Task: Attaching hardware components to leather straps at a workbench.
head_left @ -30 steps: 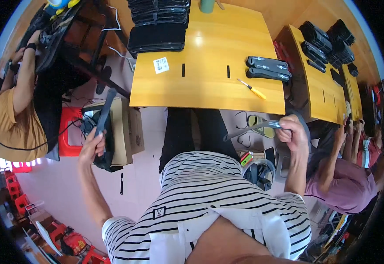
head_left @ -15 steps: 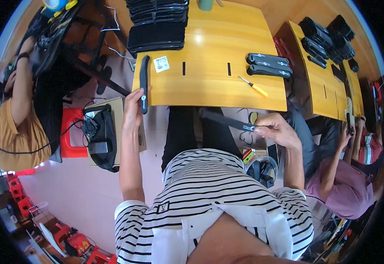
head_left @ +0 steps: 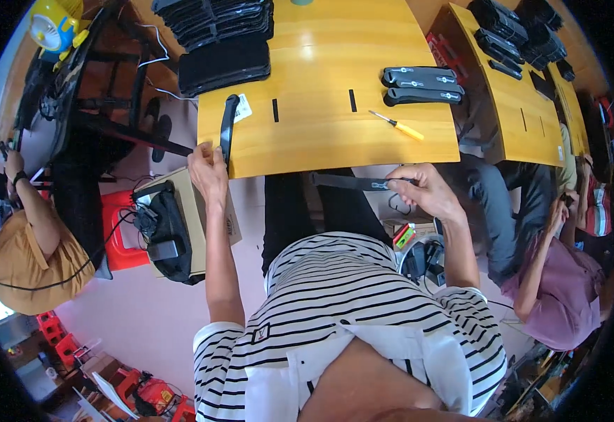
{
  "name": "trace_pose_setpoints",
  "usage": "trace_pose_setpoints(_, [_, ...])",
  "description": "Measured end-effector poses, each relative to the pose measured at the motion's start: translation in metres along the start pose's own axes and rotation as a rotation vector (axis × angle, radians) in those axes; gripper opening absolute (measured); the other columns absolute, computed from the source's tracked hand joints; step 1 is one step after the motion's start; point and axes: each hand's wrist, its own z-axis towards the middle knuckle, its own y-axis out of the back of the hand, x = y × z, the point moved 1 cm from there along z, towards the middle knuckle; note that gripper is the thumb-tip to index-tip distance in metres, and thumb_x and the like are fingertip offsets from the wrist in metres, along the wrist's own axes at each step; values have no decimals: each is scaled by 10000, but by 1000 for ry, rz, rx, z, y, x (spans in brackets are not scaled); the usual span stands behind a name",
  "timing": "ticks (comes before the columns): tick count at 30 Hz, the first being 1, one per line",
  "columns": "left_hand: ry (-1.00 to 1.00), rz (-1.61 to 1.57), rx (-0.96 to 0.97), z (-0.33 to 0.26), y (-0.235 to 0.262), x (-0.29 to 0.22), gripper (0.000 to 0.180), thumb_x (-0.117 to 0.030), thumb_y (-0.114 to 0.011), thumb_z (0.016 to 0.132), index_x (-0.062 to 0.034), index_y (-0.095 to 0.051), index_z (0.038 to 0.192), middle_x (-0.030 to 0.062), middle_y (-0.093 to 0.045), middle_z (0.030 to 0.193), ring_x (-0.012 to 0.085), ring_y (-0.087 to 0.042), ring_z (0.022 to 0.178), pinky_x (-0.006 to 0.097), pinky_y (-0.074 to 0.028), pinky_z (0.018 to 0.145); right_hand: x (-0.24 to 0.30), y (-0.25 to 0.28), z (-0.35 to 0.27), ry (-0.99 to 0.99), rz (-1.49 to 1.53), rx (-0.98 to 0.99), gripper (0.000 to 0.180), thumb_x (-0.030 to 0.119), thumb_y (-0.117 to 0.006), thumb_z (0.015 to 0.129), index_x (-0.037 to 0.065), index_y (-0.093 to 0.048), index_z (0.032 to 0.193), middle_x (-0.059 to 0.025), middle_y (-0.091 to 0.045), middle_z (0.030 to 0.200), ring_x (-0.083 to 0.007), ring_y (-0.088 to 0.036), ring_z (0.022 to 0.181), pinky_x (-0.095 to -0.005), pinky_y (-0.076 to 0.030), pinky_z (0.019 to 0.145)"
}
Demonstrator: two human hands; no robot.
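At the table's front left corner, my left hand [head_left: 208, 174] has its fingers closed at the near end of a black strap [head_left: 229, 126]. The strap's far end lies on the tabletop and overlaps a white label [head_left: 243, 107]. My right hand [head_left: 428, 191] pinches the right end of a second black strap [head_left: 345, 182], held level over my lap just off the table's front edge. A small light mark shows on this strap near my fingers. On the table beyond the right hand lies a screwdriver [head_left: 406, 129] with a yellow handle.
Two bundles of grey-black straps [head_left: 423, 94] lie at the table's right. A tall stack of black pieces [head_left: 226, 63] stands at the back left. Two dark slots mark the yellow table [head_left: 314, 141]. A box with a black bag [head_left: 173, 239] stands left; co-workers sit on both sides.
The view has shifted a little. The left strap has moved right across the table, over the label. My right hand and its strap have risen slightly and the strap is more level.
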Motion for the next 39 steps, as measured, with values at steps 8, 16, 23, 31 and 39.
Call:
trace_pose_setpoints(8, [-193,-761,939,-67,9,-134,186,-100,-572,837,31,-595,968,64,-618,833,115,-559,769,239,-439,709,30,-36,29,171,-110,172,147,125,-581,819,-14,-624,843,-47,-529,598,-91,-495,565,-261,-394,508])
trace_pose_setpoints(16, [-12,-707,1208,-43,4,-85,130,-100,-596,827,13,-623,887,-11,-558,706,63,-515,630,178,-410,595,12,-16,54,4,-66,69,186,168,-535,870,10,-630,844,22,-510,581,-42,-448,502,-182,-350,460])
trace_pose_setpoints(23, [210,-651,881,-4,-21,-71,92,-106,-652,783,-20,-621,796,15,-587,632,72,-538,489,178,-422,457,-10,-6,93,-26,139,-59,173,186,-583,833,28,-653,829,-2,-563,594,-55,-507,526,-178,-394,459])
trace_pose_setpoints(31, [252,-900,666,34,-68,-78,95,-76,-650,784,7,-624,820,45,-600,645,88,-566,523,176,-461,500,-13,20,164,104,-149,-314,162,149,-608,786,4,-652,728,-8,-529,541,-82,-470,519,-264,-382,509])
trace_pose_setpoints(39, [130,-672,578,60,-99,-65,106,-85,-648,766,18,-632,748,24,-569,571,91,-541,532,192,-410,480,-29,22,204,139,-280,-502,92,97,-620,752,14,-657,736,-89,-638,651,-158,-603,606,-290,-472,604])
